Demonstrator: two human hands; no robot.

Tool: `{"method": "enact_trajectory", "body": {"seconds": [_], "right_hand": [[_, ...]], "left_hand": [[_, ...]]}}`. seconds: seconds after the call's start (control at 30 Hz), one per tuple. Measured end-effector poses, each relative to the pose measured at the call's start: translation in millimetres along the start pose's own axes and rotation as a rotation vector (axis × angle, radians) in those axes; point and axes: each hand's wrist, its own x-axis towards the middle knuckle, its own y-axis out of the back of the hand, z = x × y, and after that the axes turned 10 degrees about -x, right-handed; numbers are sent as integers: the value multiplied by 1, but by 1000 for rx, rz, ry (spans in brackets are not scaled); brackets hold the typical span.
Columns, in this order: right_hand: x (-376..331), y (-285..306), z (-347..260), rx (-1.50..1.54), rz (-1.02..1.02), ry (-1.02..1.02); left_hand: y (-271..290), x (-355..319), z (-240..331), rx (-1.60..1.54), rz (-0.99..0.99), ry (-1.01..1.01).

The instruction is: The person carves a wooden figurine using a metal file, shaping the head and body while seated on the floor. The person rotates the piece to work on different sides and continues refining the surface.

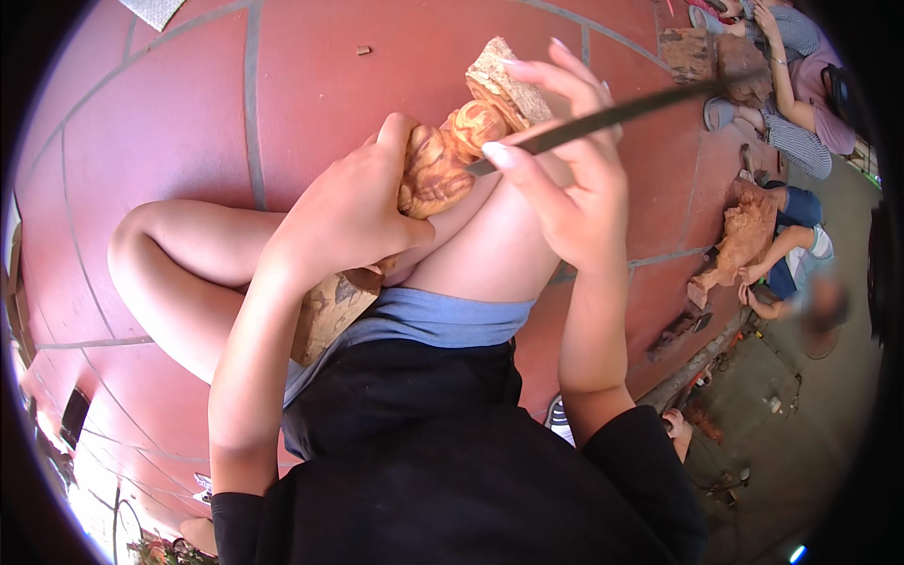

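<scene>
While clasping a carved wooden figure [436, 169] from the left with the left hand [348, 212], also pinching a long, flat, dark tool [650, 105] in the right hand [589, 198], with its left end at the figure. Holding the figure over bare legs [476, 254], just beyond blue shorts [443, 320], with red floor tiles [320, 104] around and another carving [744, 231] at the right, beside a co-worker [789, 252].

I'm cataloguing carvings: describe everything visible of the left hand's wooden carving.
The wooden carving is orange-brown with darker streaks, rounded and shaped in its middle, rough and pale at its far end. It slants above the legs, gripped by the left hand; a dark flat tool meets or nearly meets its right side.
</scene>
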Motion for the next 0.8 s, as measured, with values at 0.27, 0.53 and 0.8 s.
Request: {"method": "enact_trajectory", "body": {"seconds": [0.27, 0.53, 0.8], "right_hand": [[16, -6, -7, -198, -231, 89], [31, -2, -4, -137, -467, 195], [40, -11, -2, -98, -495, 334]], "left_hand": [[-3, 2, 0, -16, -29, 72], [-5, 5, -13, 20, -11, -44], [-7, 5, -17, 53, -1, -38]]}}
